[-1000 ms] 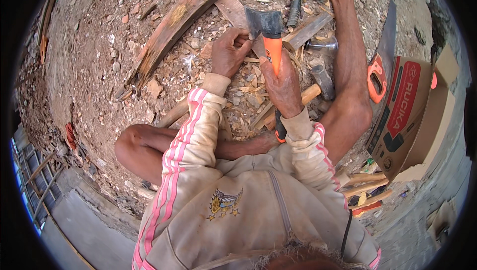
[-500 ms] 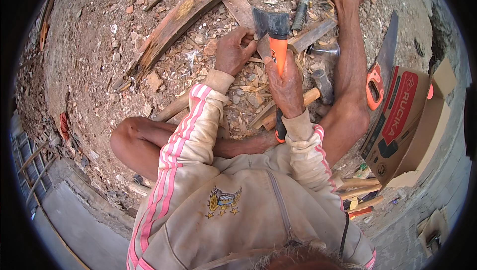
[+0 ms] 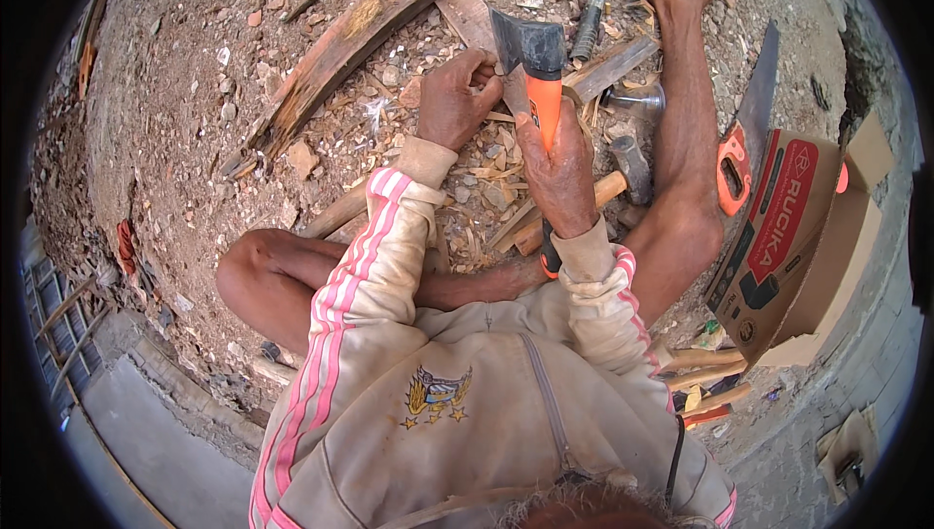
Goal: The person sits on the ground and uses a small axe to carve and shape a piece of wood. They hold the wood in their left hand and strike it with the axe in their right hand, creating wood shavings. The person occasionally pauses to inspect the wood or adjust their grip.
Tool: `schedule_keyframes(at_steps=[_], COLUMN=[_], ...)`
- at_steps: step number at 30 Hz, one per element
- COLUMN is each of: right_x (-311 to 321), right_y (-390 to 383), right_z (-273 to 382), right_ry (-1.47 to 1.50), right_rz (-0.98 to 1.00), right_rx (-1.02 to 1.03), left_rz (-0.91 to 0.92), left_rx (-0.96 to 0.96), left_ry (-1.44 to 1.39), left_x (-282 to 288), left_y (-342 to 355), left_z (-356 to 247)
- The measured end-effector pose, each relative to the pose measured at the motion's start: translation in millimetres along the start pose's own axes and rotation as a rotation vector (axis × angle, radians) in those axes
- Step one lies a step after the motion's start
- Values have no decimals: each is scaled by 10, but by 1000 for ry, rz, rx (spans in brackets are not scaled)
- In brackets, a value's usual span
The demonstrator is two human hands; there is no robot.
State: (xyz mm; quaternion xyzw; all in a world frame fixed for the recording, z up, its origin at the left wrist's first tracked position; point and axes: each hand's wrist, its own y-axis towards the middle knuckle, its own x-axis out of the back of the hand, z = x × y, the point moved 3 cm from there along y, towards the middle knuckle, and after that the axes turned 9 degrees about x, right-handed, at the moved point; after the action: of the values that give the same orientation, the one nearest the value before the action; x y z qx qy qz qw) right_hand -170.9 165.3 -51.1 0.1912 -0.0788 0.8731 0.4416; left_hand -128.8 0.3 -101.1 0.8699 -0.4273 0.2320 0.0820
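Observation:
My right hand (image 3: 561, 174) is wrapped round the orange handle of a hatchet (image 3: 535, 45), close below its dark head. The blade points left and stands beside my left hand (image 3: 457, 99). The fingers of that hand are curled in a pinch near the blade's edge; what they hold, if anything, is hidden. Behind the hatchet a flat board (image 3: 468, 15) runs away toward the far side. Under my right wrist lies a hammer (image 3: 632, 167) with a wooden handle, partly covered by the hand. Wood chips (image 3: 496, 179) are strewn on the ground between my legs.
A long weathered beam (image 3: 341, 47) lies at the far left. Right of my bent leg are a handsaw (image 3: 754, 110) with an orange handle and an open cardboard box (image 3: 793, 247). A clear glass (image 3: 637, 98), a short plank (image 3: 615, 69) and a grey rod (image 3: 593, 3) lie ahead.
The hatchet head has tilted very slightly to the left, and my left hand has shifted a touch the same way. My right hand keeps its hold on the handle.

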Motion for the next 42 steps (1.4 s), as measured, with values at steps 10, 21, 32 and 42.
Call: schedule_keyframes(at_steps=[10,21,32,42], right_x=[34,-69,-135,-105], right_y=[70,14,2,60], right_z=[95,30,-39,-138], right_ry=[-22,-53,-76,-1], right_rz=[16,13,33,-47], right_rx=[60,80,71,105], left_rz=[-13,70,76,83], left_rx=[4,72,73,21], left_ry=[14,393,316,520], left_x=[10,-33,15,-99], left_y=[78,48,81,174], left_z=[-66,3,34,-44])
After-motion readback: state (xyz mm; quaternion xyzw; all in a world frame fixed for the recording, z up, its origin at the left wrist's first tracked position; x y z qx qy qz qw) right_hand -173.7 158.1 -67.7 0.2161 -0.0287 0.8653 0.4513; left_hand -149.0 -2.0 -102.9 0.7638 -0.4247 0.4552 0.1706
